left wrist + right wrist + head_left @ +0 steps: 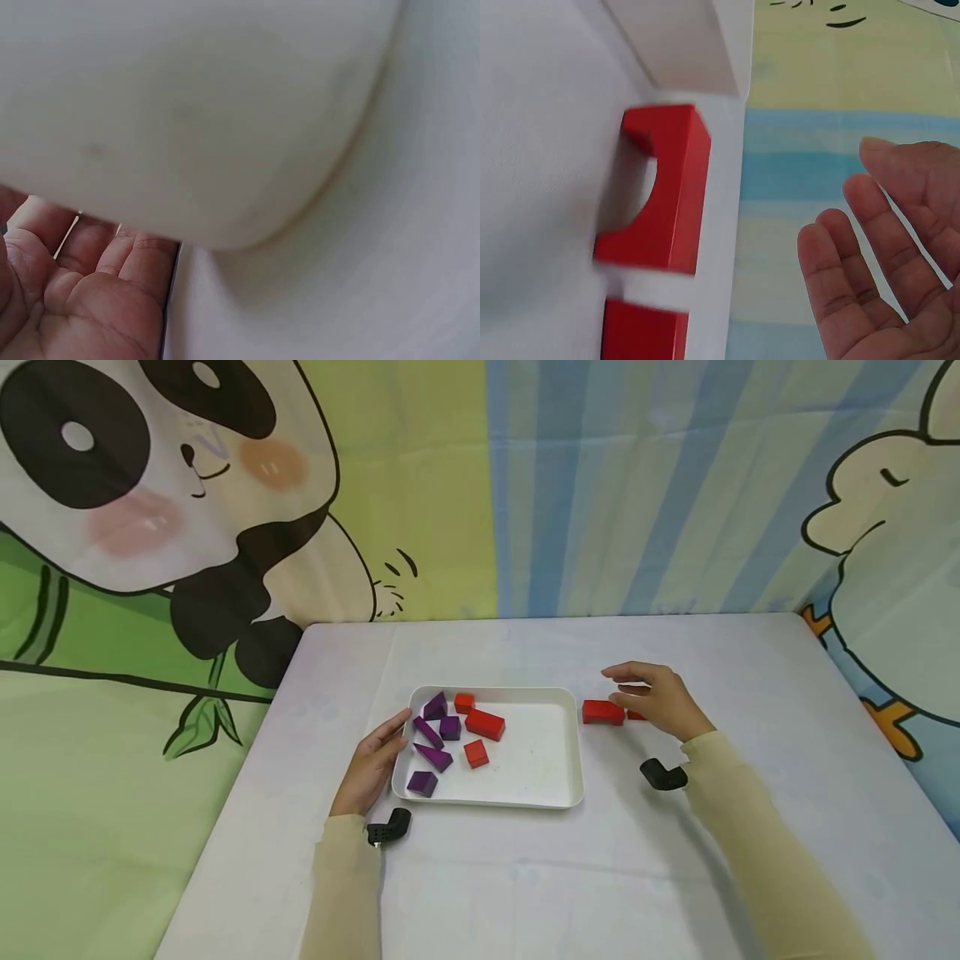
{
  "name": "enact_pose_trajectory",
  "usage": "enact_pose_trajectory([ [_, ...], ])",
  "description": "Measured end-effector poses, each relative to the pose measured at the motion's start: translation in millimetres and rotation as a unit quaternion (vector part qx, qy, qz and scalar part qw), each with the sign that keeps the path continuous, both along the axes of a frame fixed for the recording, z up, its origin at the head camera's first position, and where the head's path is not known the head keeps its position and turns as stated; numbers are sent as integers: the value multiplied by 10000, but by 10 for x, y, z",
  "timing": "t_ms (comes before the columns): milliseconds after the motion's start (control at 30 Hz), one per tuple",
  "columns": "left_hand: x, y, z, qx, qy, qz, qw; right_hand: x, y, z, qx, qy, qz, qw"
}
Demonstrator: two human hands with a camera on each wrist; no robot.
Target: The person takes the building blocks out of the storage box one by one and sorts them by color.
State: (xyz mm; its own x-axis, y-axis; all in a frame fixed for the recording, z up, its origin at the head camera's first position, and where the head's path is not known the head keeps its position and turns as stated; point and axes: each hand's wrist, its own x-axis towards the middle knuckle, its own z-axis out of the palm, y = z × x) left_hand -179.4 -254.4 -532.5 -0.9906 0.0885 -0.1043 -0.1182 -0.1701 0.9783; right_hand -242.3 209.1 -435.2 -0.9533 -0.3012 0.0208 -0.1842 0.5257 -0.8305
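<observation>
My left hand (372, 768) rests against the left end of a white tray (536, 747), fingers along its side and thumb near the rim. In the left wrist view the tray's wall (195, 135) hides the fingertips. Several purple blocks (449, 727) lie at the tray's left side, with a red rectangular block (485, 724) and two smaller red blocks (476, 753) beside them. My right hand (660, 697) hovers right of the tray, fingers loosely bent and holding nothing. Near it on the table are a red arch block (686, 195) and another red block (643, 330), partly covered by the hand in the head view.
A white cloth covers the table (495, 885). Behind it hangs a curtain (420, 485) printed with a panda and stripes. Black wrist cameras (663, 775) stick out beside both sleeves. The tray's raised rim surrounds the blocks inside.
</observation>
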Motion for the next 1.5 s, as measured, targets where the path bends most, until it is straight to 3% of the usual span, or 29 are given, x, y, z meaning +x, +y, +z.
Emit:
enact_pose_trajectory([
  [333, -1, 7, -7, -30, -6, 101, 9999, -58, -458, -26, -534, -78, 318, 9980],
  [667, -8, 20, -9, 27, 11, 151, 9999, -141, -916, -116, -616, -483, 589, 9952],
  [1500, -8, 2, 3, -90, 19, 84, 9999, -188, -1584, -403, 115, -1191, 1354, 9835],
])
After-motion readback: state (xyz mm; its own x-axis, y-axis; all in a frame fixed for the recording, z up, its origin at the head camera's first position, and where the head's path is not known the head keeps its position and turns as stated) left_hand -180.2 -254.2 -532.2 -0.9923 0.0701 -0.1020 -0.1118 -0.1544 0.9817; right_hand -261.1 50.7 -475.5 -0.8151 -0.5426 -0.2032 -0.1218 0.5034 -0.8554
